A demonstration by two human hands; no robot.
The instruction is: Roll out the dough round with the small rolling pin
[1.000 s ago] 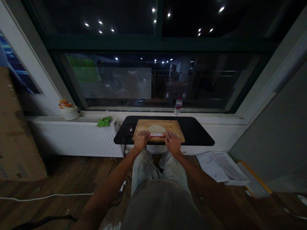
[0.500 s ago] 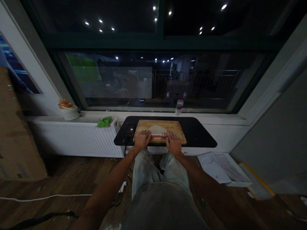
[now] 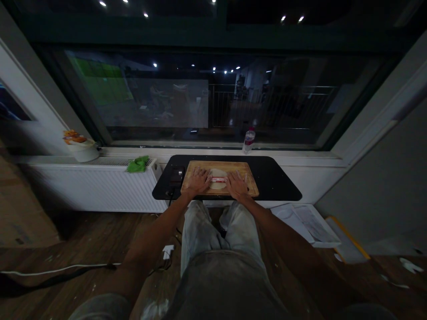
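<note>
Rolling pin [image 3: 218,179] shifted forward, across flattened dough [image 3: 219,172], between both hands [image 3: 200,179]

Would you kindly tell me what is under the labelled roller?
Flattened dough shows along both long sides of the labelled roller, with the wooden board beneath. The strip directly under the roller, and whatever the left hand and right hand cover, stays hidden.

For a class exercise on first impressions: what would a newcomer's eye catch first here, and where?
Probably the left hand and right hand, at either end of a red-and-white roller across dough on the wooden board, centre. Next, the bright green cloth on the radiator at left, then the dark window beyond.
</note>
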